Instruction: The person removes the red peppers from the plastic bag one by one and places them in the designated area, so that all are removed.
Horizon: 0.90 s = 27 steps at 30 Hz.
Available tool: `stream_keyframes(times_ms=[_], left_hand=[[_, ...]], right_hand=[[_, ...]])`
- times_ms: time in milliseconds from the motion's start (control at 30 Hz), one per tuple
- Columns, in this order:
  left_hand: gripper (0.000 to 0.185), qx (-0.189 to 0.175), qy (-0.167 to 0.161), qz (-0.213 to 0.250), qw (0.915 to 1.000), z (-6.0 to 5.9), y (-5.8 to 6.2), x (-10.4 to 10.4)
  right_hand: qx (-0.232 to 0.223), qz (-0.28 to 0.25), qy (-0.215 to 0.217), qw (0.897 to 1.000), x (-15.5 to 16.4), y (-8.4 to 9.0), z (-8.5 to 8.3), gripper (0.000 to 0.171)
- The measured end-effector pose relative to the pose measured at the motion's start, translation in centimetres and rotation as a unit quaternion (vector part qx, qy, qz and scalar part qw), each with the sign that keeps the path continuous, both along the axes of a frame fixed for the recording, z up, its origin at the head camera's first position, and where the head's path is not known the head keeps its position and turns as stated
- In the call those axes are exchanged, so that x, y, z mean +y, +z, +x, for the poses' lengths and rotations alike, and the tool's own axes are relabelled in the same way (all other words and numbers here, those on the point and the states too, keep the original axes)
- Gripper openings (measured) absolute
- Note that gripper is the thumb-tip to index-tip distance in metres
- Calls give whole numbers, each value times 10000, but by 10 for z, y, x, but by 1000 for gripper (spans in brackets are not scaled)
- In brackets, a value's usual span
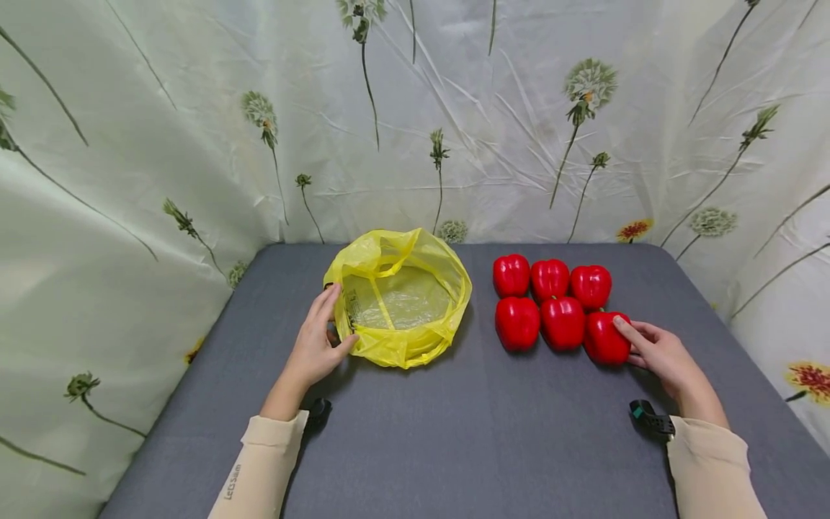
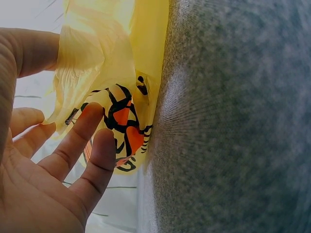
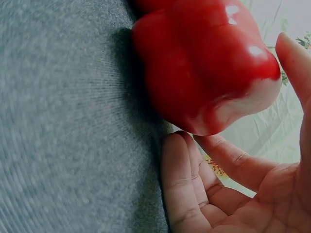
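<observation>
Yellow plastic bag (image 1: 398, 299) sits open on the grey desk (image 1: 454, 432), its rim pinched by the left hand (image 1: 318, 346). Right of the bag, the right hand (image 1: 661, 353) cups the nearest red bell pepper (image 1: 604, 337), fingers relaxed, grip not closed.

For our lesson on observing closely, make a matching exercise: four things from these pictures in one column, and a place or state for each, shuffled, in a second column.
Things:
1. yellow bag
2. left hand
3. right hand
4. red peppers

Places or states:
A. touches the nearest pepper on the right
B. six, in two rows of three
C. lies open on the grey table
D. thumb and fingers at the bag's left rim

Pairs: 1-C, 2-D, 3-A, 4-B
</observation>
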<state>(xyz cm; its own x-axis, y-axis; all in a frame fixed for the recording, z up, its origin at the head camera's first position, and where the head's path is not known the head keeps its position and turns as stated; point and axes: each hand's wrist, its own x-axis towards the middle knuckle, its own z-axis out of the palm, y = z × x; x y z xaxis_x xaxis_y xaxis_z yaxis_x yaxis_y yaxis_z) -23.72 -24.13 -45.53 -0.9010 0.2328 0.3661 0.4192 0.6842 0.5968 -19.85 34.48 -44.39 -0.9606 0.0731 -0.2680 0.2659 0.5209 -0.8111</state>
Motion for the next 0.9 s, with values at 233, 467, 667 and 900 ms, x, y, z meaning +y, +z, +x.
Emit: stream_keyframes(times_ms=[233, 467, 667, 900], left_hand=[[97, 56, 16, 45, 10000, 0, -1, 0], [97, 38, -34, 23, 10000, -1, 0, 0], [92, 78, 18, 101, 9999, -2, 2, 3], [86, 216, 228, 135, 9994, 0, 7, 7]], right_hand=[[70, -537, -206, 9983, 2, 0, -2, 82], [152, -881, -499, 9947, 4, -4, -1, 86], [161, -1222, -859, 9887, 9, -5, -1, 80], [778, -1860, -2042, 9579, 4, -2, 2, 30]])
